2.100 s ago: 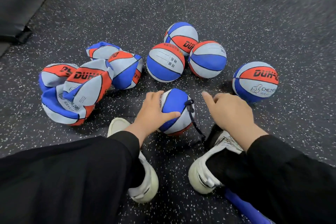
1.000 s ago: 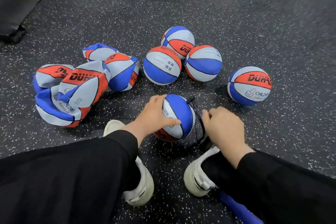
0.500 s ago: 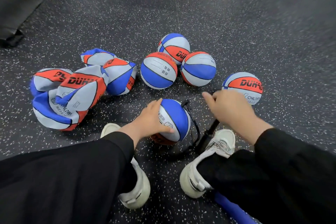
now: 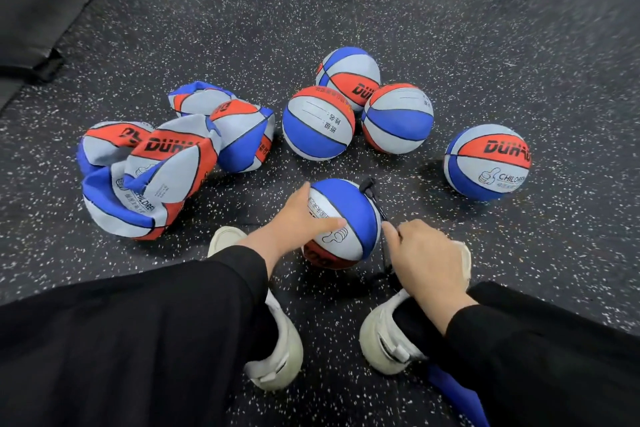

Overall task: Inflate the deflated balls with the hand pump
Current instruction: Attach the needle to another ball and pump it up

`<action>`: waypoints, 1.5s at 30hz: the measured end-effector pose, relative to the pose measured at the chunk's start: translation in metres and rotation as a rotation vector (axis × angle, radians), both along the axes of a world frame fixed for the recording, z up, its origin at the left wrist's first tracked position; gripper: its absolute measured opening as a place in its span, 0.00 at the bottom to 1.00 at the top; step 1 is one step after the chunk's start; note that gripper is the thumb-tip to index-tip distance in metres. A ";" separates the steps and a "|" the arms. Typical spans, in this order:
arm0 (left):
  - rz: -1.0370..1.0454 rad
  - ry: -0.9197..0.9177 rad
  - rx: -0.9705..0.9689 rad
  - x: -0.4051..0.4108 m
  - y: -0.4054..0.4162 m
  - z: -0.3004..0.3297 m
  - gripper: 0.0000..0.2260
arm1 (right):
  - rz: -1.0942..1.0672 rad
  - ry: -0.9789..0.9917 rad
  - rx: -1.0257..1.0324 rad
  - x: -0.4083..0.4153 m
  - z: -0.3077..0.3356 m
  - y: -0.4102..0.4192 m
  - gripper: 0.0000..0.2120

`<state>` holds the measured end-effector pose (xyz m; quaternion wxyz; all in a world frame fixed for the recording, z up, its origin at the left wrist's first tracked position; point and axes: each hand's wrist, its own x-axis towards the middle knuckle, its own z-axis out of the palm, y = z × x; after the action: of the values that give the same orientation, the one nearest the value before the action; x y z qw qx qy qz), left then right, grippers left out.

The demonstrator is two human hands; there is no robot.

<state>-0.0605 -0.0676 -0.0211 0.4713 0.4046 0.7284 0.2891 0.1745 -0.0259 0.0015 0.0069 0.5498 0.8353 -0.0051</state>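
A red, white and blue ball [image 4: 349, 218] sits on the floor between my feet, round in shape. A thin black hose [image 4: 375, 204] runs from its top right side down toward the pump. My left hand [image 4: 301, 218] grips the ball's left side, thumb across the front. My right hand [image 4: 429, 260] is curled over the pump handle, low over my right shoe; the handle and the pump body are hidden under it. Several crumpled flat balls [image 4: 152, 177] lie in a heap at the left.
Several round balls of the same colours rest beyond: a cluster of three [image 4: 356, 114] behind and one [image 4: 488, 163] at the right. My white shoes [image 4: 277, 357] stand on the speckled black rubber floor [image 4: 450, 28]. A dark mat [image 4: 34, 10] lies far left.
My right hand rose with the pump handle half a second ago, showing the black shaft, and has now come back down low over my shoe. My left hand stays on the ball.
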 end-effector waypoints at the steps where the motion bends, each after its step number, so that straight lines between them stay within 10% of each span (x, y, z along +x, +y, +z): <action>1: -0.028 0.032 0.001 0.000 -0.001 0.001 0.53 | -0.013 0.008 -0.009 0.000 0.003 0.003 0.29; 13: -0.088 0.130 0.037 0.001 0.000 0.004 0.49 | 0.089 0.131 0.071 -0.008 0.107 0.059 0.28; 23: -0.092 0.131 0.020 0.004 -0.003 0.010 0.49 | -0.017 0.015 0.024 0.006 0.005 -0.004 0.21; 36: -0.071 0.134 0.037 0.006 -0.001 0.009 0.50 | 0.099 0.017 0.029 -0.002 0.117 0.064 0.19; 45: -0.073 0.153 0.035 0.007 0.000 0.005 0.50 | -0.002 -0.022 0.118 0.014 0.038 0.021 0.16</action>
<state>-0.0539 -0.0679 -0.0156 0.4173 0.4599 0.7420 0.2527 0.1887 -0.0048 0.0391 -0.0164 0.5499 0.8336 0.0500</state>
